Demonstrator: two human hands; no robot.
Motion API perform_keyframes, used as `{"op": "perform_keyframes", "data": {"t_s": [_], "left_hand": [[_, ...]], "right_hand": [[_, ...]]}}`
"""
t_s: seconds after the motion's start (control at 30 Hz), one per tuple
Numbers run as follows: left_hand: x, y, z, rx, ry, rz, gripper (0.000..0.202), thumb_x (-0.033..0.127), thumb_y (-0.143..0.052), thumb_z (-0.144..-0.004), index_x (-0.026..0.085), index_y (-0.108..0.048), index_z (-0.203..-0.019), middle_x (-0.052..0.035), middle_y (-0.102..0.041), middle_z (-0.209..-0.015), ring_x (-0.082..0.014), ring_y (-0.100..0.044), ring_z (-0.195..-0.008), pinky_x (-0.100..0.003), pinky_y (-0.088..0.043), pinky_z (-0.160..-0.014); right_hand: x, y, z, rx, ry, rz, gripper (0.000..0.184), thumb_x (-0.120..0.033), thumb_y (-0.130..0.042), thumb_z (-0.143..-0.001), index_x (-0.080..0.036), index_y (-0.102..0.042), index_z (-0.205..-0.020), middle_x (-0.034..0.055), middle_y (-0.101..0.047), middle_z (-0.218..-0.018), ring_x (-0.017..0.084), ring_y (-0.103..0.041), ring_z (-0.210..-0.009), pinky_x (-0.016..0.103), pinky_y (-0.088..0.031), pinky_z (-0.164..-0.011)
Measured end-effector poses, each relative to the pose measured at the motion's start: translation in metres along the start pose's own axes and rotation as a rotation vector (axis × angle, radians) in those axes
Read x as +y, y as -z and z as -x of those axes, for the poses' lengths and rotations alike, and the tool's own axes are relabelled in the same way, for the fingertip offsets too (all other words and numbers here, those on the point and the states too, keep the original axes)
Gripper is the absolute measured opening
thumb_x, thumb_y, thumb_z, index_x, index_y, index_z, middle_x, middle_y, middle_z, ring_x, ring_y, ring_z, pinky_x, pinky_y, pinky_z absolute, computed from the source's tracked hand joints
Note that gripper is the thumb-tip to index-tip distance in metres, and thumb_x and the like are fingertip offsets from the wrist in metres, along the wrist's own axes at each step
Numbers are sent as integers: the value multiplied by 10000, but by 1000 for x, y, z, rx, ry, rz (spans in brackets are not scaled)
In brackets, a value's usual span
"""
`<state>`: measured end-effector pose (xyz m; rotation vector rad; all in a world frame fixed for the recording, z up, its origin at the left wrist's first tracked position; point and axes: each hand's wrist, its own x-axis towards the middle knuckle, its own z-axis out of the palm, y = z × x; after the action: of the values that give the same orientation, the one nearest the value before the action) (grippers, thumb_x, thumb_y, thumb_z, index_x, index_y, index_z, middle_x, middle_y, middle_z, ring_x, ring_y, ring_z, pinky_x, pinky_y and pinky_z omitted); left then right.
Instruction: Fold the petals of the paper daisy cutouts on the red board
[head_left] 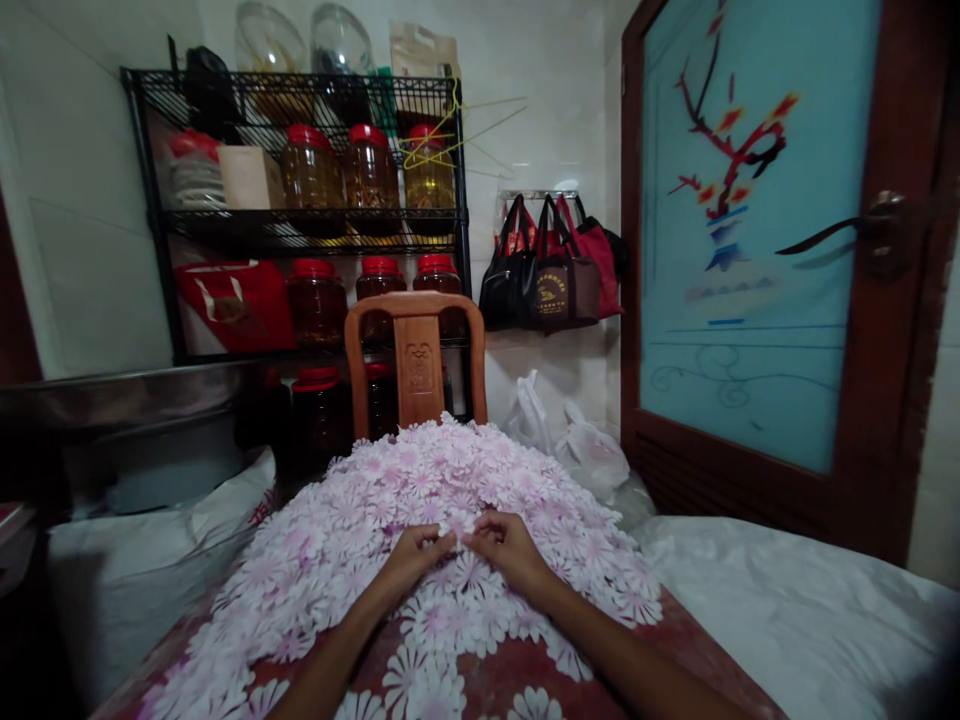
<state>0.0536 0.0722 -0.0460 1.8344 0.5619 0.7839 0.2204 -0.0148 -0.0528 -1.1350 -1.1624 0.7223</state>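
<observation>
A large heap of white and pale pink flower cutouts (420, 470) covers most of a dark red table (487, 685). Over the middle of the heap, my left hand (416, 553) and my right hand (510, 548) face each other with fingertips close together. Each hand pinches an edge of one small flower cutout (458, 530), held between them just above the others. The fingers partly cover that cutout. Several loose cutouts lie flat near the front, such as a white flower (535, 705) close to the table's near edge.
Behind the heap stands a carved wooden chair (418, 365). A black wire rack (307, 222) holds red-lidded jars (316, 300). White sacks lie left (127, 580) and right (795, 590) of the table. Handbags (566, 290) hang beside a glass-panelled door (750, 380).
</observation>
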Motion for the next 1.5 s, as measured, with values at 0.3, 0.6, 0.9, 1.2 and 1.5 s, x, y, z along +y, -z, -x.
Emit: {"op": "perform_keyframes", "data": {"t_s": [0.3, 0.6, 0.9, 1.2, 1.5], "left_hand": [[-1, 1, -3, 50, -44, -4, 491, 609, -682, -722, 128, -613, -650, -20, -568, -658, -144, -508, -694, -251, -389, -724], [2, 0, -2, 63, -72, -97, 553, 676, -618, -737, 137, -584, -617, -12, -550, -605, -133, -469, -637, -253, -355, -673], [4, 0, 0, 42, -71, -113, 556, 673, -566, -786, 136, -592, -643, -19, -568, -635, -139, -485, -653, -250, -350, -667], [2, -2, -2, 0, -74, -95, 507, 626, -615, -771, 121, -643, -720, -28, -601, -672, -155, -539, -700, -252, -388, -707], [3, -3, -2, 53, -38, -94, 520, 630, -594, -778, 130, -594, -637, -17, -564, -620, -127, -477, -627, -246, -349, -651]], "right_hand": [[10, 2, -4, 21, -37, -55, 534, -559, -820, -566, -122, -578, -752, -21, -537, -619, 46, -429, -505, 187, -312, -482], [7, 1, 1, 86, 52, -19, 609, -468, -790, -617, -171, -573, -1103, -5, -524, -925, 26, -378, -539, 188, -302, -491], [5, -3, 1, 82, 60, 8, 463, -479, -801, -632, -122, -640, -879, 2, -559, -740, 70, -437, -606, 198, -325, -553], [23, 7, -10, 82, -27, -11, 356, -391, -778, -728, -109, -603, -857, -26, -569, -689, 50, -483, -569, 181, -387, -539], [20, 5, -5, 87, 60, 126, 313, -353, -736, -743, -104, -642, -907, 19, -606, -777, 82, -495, -627, 224, -398, -602]]}}
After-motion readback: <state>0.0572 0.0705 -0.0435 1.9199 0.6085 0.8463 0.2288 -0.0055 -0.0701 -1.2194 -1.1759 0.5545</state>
